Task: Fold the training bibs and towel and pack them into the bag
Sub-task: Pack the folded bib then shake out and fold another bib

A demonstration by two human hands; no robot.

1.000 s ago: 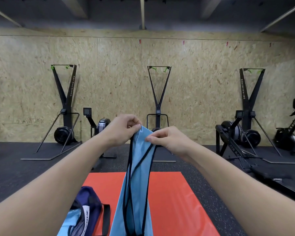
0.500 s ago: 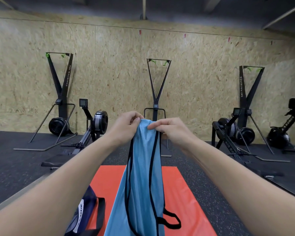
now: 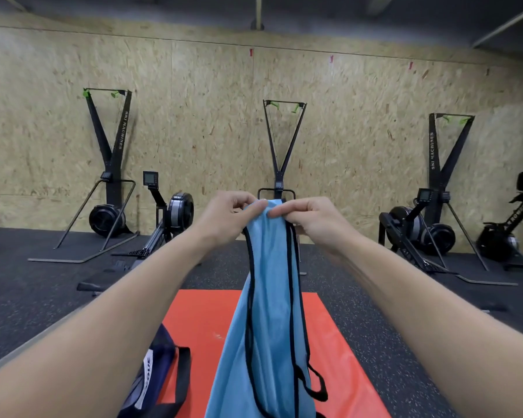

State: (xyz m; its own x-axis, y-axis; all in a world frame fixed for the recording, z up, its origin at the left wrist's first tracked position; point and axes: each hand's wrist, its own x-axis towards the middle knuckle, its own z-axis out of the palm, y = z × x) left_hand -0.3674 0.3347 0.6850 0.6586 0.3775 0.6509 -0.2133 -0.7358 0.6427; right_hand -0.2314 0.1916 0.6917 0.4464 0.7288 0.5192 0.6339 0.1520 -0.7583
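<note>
Both arms reach forward at chest height, and the two hands meet at the top edge of a light blue training bib [image 3: 266, 312] with black trim. The left hand [image 3: 224, 217] has its fingers curled over the bib's upper left corner, pinching the cloth between thumb and fingertips. The right hand [image 3: 311, 220] pinches the upper right corner in the same way, its forefinger and thumb pressed on the fabric just beside the left hand's fingertips, so the top edge is gathered narrow between them. From both hands the bib hangs straight down in a long, loosely doubled strip; its black-edged openings run down the middle and a black loop sticks out near the lower right of the cloth. Below the hands, a red mat [image 3: 200, 321] lies on the dark speckled floor [image 3: 27, 285], and the lower part of the bib hangs in front of it. Down and to the left of the left hand, under the left forearm, a navy bag [image 3: 160, 366] with black straps and a white label sits at the mat's left edge, partly cut off by the bottom of the view. Beyond the hands, several black exercise machines [image 3: 109, 164] stand along a chipboard wall [image 3: 194, 116].
</note>
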